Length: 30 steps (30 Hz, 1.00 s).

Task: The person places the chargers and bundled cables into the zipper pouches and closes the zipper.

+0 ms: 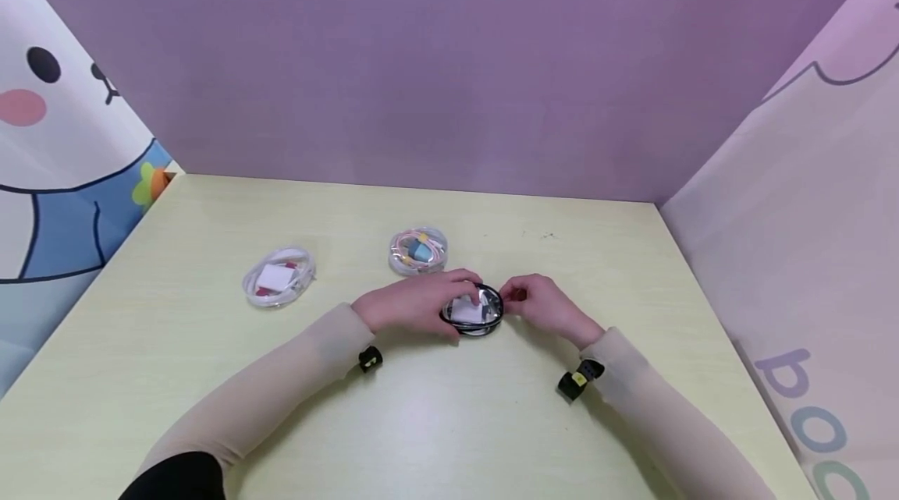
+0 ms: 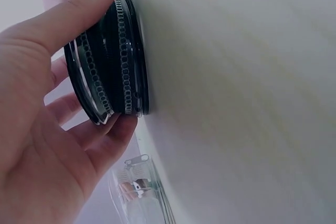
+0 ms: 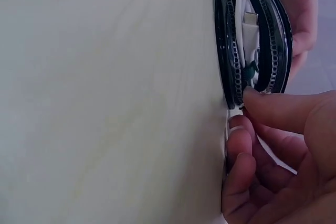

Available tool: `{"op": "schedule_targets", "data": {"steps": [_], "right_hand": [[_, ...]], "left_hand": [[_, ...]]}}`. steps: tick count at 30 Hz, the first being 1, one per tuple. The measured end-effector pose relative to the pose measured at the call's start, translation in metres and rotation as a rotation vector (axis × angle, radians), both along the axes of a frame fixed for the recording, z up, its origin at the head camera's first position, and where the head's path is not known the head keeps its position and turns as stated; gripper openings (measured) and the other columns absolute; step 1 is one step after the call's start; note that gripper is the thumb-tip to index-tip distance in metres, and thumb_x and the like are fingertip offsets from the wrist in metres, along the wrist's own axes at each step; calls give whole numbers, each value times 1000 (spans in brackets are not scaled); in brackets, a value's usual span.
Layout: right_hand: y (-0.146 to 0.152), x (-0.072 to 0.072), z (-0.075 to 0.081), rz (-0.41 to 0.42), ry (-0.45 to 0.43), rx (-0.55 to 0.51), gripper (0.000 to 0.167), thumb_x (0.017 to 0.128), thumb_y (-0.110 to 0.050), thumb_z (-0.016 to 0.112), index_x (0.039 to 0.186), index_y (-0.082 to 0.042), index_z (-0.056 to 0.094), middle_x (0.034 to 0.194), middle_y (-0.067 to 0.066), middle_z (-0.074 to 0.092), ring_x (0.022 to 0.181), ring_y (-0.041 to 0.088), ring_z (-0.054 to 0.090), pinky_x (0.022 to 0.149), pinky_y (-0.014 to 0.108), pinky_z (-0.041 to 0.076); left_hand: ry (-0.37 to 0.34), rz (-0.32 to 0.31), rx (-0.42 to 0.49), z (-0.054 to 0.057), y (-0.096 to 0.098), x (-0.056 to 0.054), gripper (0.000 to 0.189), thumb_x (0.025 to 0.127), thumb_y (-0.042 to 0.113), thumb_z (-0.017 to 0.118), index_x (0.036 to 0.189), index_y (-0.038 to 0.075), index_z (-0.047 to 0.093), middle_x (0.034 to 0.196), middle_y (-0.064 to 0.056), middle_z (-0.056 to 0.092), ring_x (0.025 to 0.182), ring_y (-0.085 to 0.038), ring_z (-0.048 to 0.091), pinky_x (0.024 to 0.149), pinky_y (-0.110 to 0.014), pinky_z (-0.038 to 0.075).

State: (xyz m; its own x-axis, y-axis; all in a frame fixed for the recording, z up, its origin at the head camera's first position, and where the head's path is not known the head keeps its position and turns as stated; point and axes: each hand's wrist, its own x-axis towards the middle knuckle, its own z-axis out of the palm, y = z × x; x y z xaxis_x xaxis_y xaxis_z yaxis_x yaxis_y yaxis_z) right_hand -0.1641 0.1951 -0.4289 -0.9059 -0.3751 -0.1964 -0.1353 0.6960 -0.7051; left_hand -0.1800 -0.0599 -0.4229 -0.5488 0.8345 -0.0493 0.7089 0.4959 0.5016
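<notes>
A round clear zip pouch with black trim (image 1: 485,325) lies on the table, a white block inside it. My left hand (image 1: 414,305) grips the pouch by its sides from the left, thumb and fingers around it in the left wrist view. At its right edge, my right hand (image 1: 546,305) pinches at the zipper with thumb and fingers; the zipper pull itself is mostly hidden. The right wrist view shows the zipper parted, with a white cable (image 3: 251,38) and its metal plug inside the gap.
Behind my left hand is a round clear pouch (image 1: 419,252) with a pink cable and a blue block. Farther left lies a white-trimmed pouch (image 1: 279,277) holding a white block. A purple panel (image 1: 421,79) borders the back of the pale table (image 1: 435,437).
</notes>
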Motion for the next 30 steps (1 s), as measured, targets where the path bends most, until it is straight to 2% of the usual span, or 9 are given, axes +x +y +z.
{"op": "schedule_targets", "data": {"steps": [7, 18, 25, 30], "right_hand": [[-1, -4, 5, 60, -17, 35, 2, 92, -7, 68, 94, -7, 69, 89, -1, 66, 84, 16, 58, 82, 35, 47], [0, -12, 5, 117, -67, 31, 13, 87, -1, 68, 96, -10, 68, 89, 0, 63, 83, 17, 54, 79, 34, 44], [0, -10, 3, 80, -77, -14, 27, 87, 4, 66, 112, -8, 71, 92, 1, 67, 86, 18, 58, 83, 36, 46], [-1, -6, 1, 4, -45, 22, 13, 89, -2, 70, 99, -9, 76, 91, -1, 71, 84, 14, 61, 83, 36, 49]], "left_hand": [[-27, -29, 10, 3, -5, -2, 54, 76, 33, 88, 122, 24, 59, 153, 7, 39, 130, -15, 47, 107, -32, 39], [-42, -56, 25, 1, -9, -4, 55, 75, 30, 89, 121, 24, 60, 154, 11, 39, 133, -12, 44, 108, -31, 37], [-56, -71, 59, 0, -12, -6, 55, 74, 29, 89, 120, 24, 61, 154, 9, 39, 133, -14, 44, 108, -34, 38], [-64, -61, 69, -2, -13, -6, 54, 74, 29, 90, 120, 24, 62, 154, 10, 38, 135, -15, 43, 109, -34, 37]]}}
